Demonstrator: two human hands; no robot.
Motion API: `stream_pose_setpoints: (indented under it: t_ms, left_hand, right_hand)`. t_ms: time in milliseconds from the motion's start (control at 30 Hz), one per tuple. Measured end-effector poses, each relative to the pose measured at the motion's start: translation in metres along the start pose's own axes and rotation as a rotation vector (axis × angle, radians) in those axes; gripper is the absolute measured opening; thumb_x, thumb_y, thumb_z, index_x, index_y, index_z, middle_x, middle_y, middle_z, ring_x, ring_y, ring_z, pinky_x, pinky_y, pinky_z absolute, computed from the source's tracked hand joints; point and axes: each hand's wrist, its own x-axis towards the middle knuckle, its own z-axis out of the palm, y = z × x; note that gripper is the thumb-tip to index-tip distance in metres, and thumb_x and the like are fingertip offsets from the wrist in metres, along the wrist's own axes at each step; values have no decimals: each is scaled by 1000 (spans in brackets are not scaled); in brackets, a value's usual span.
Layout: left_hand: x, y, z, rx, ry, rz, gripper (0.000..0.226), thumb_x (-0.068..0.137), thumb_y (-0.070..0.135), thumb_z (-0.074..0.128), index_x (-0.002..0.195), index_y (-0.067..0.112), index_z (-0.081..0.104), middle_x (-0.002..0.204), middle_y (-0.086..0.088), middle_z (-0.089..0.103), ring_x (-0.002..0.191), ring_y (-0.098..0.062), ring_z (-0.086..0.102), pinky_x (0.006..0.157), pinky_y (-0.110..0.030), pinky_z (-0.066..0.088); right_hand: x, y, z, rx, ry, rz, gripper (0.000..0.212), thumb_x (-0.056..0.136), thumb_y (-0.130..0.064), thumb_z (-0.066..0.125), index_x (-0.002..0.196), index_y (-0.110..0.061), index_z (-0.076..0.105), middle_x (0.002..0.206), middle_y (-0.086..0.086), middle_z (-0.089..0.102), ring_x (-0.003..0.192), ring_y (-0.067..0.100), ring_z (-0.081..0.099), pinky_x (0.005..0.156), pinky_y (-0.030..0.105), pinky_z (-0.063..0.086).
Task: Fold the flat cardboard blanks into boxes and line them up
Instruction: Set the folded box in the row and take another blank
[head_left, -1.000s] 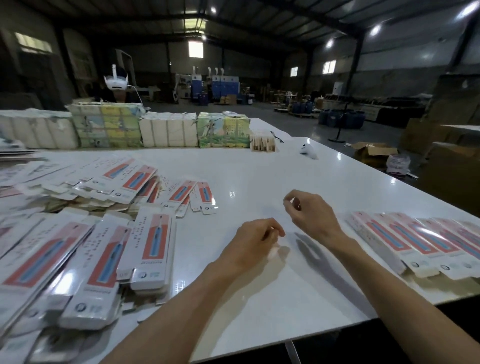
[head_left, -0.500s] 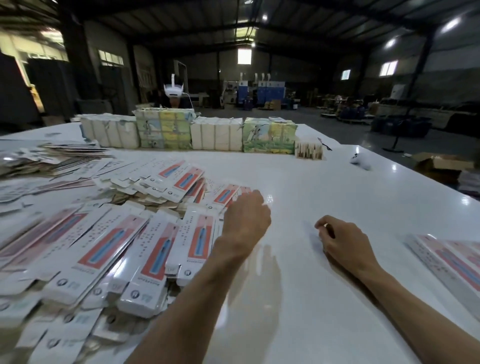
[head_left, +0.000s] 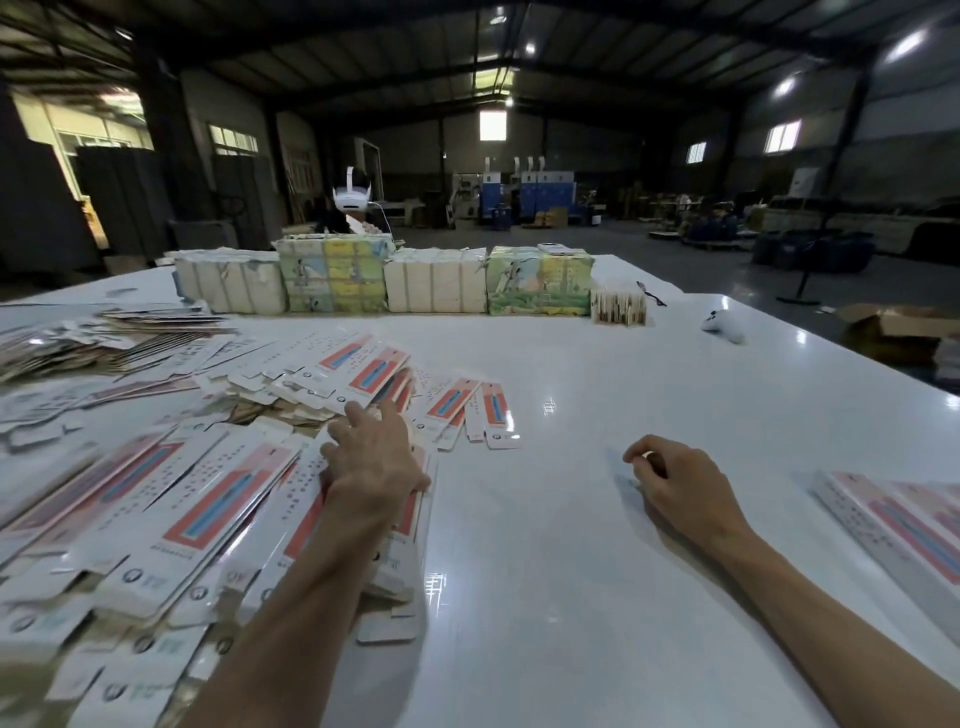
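Cardboard blanks (head_left: 218, 509) lie under the spread left grip (head_left: 374, 462); loosely curled right grip (head_left: 675, 483) rests on table (head_left: 597, 405), well apart.

Left hand (head_left: 374, 460), fingers spread, rests on flat white cardboard blanks with red-and-blue panels (head_left: 218, 499). Right hand (head_left: 675, 483) lies loosely curled on the glossy white table (head_left: 561, 582), with long white cardboard boxes (head_left: 893, 525) to its right.

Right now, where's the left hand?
Head view, left of centre: the left hand lies fingers spread on the pile of flat blanks, well apart from the right hand.
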Motion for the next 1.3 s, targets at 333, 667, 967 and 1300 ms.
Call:
stream_pose_setpoints:
  t_ms: [333, 667, 967, 1300]
  left_hand:
    - [6, -5, -3, -168, 89, 62, 47, 88, 34, 85, 115, 11, 55, 79, 2, 56, 76, -20, 69, 62, -28, 50]
    - [-10, 52, -13, -1033, -426, 365, 28, 92, 43, 79, 99, 15, 77, 80, 1, 80, 67, -17, 78, 53, -23, 58]
    - [-40, 123, 54, -1443, -739, 226, 33, 101, 41, 68, 115, 11, 68, 91, -10, 78, 78, -28, 77, 74, -36, 65]
    - [-41, 119, 66, -1706, -908, 256, 65, 103, 73, 32, 136, 26, 63, 112, -11, 80, 95, -38, 79, 68, -40, 65]
  right_hand:
    - [-1, -1, -1, 39, -40, 13, 20, 99, -16, 58, 96, -31, 71, 65, -9, 64, 64, 12, 61, 67, 34, 50]
    - [-2, -7, -3, 90, -28, 2, 21, 100, -16, 56, 96, -29, 72, 59, -12, 61, 59, 8, 58, 64, 34, 48]
    - [-5, -10, -8, 195, -27, -46, 14, 108, -22, 57, 106, -19, 70, 86, -10, 76, 69, 19, 73, 72, 48, 63]
    - [-2, -25, -9, 175, 242, -206, 30, 108, -25, 58, 137, -18, 63, 126, 3, 54, 115, 14, 55, 91, 38, 58]
